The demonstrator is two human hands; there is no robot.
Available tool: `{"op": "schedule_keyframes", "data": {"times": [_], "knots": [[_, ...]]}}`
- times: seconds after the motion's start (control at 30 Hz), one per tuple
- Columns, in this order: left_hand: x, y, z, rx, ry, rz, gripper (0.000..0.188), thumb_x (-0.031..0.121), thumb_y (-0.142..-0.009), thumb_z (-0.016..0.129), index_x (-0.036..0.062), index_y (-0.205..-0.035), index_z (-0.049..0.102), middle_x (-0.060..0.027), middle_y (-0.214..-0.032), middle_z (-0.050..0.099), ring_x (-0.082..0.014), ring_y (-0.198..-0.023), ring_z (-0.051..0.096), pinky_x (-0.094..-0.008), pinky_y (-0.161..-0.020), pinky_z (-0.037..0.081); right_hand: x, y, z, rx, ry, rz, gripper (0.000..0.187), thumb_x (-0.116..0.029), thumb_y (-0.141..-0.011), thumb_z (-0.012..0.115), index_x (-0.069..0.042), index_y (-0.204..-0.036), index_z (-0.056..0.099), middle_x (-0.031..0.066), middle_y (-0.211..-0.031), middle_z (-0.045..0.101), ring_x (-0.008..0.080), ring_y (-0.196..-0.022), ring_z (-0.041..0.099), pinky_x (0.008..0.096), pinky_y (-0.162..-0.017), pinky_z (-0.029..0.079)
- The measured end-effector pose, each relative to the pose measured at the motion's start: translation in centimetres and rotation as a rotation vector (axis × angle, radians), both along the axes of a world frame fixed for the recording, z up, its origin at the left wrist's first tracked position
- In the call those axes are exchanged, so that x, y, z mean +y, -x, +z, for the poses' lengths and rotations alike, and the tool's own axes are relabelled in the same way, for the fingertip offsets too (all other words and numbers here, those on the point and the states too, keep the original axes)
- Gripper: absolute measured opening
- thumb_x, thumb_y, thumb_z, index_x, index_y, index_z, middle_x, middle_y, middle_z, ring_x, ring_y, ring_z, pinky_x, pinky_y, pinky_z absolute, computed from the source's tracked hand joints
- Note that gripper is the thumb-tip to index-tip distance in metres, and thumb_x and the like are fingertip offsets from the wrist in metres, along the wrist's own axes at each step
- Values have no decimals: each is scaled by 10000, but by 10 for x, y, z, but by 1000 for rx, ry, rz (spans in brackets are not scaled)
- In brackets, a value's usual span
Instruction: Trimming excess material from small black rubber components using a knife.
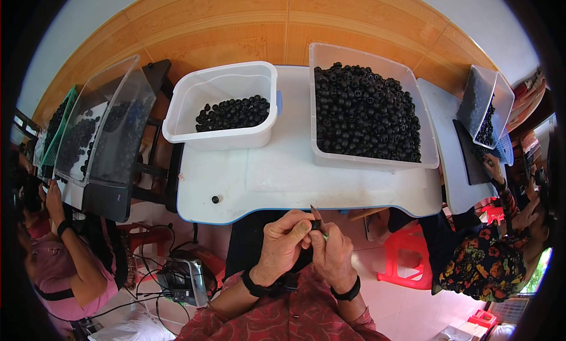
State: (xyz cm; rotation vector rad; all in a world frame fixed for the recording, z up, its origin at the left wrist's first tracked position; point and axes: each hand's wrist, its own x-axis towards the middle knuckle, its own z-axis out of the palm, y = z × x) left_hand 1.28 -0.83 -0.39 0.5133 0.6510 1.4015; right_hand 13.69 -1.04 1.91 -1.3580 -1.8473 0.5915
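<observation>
Just in front of the table's near edge, my two hands meet over my lap. My left hand (278, 245) is closed, pinching a small black round part (316, 225). In my right hand (333, 253) is a small knife (315, 212), its pointed blade angled up beside the part and a bit of light green handle between the fingers. Fingers cover most of the part, so I cannot tell whether the blade touches it. One loose black part (216, 199) rests near the table's front left edge.
On the white table (265, 184) stand a white tub (219, 141) with some black parts and a larger translucent bin (377, 161) heaped with them. Co-workers sit at both sides, near a clear bin (97, 134) at left and a tipped bin (480, 108) at right. Cables (154, 282) lie lower left.
</observation>
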Motion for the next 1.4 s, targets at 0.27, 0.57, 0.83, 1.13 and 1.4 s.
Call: {"op": "schedule_keyframes", "data": {"times": [0.27,0.57,0.83,1.13,1.4], "knots": [[1,1,1,8,74,-3,212,127,-950,587,-20,-1084,661,-23,-786,590,-57,-654,491,-197,-579,416,1,0,-7,-75,-30,36,180,-157,-904,640,5,-896,561,142,-722,611,314,-593,626,374,-491,482],[-1,3,4,-174,63,-137,231,137,-956,577,-9,-1117,653,-26,-752,587,-87,-671,515,-228,-603,434,-5,4,6,610,213,-61,203,-135,-938,618,41,-1005,542,73,-746,657,94,-637,607,241,-559,492],[-2,10,3,-259,33,-201,230,115,-944,590,-11,-1126,650,-42,-842,619,-93,-695,527,-232,-611,442,-9,1,15,887,423,7,130,-114,-937,616,-18,-1003,557,0,-639,562,26,-458,454,184,-402,343],[-5,13,12,-278,60,-206,240,126,-949,584,-2,-1143,643,-49,-882,636,-92,-698,530,-228,-611,452,-11,2,17,898,476,53,162,-121,-945,602,-21,-1048,527,-20,-620,527,27,-463,452,180,-420,346],[-5,17,7,-215,23,-157,223,145,-973,549,-1,-1114,640,-82,-921,657,-79,-622,510,-214,-576,445,-18,3,-1,324,176,21,274,-195,-974,552,16,-1111,444,118,-819,617,178,-667,621,302,-575,491]]}}
